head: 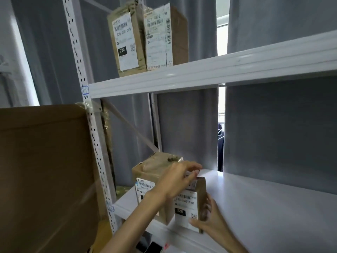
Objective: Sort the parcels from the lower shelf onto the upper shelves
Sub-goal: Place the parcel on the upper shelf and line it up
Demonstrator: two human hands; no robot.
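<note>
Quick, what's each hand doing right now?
Left hand: closed over the top of the labelled parcel.
Right hand: gripping the same parcel's lower right edge.

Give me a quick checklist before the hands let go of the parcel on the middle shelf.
1. Both hands on the parcel: ok; left hand on its top, right hand at its lower right side.
2. Parcel base resting on the middle shelf: cannot tell; the hands hide the bottom edge.
3. Label facing out: ok; "220" reads from the front.
4. Standing beside the neighbouring parcel: ok, to its right; whether they touch, cannot tell.
5. Free shelf space to the right: ok.
6. Upper shelf stock upright: ok; two parcels stand there.
</note>
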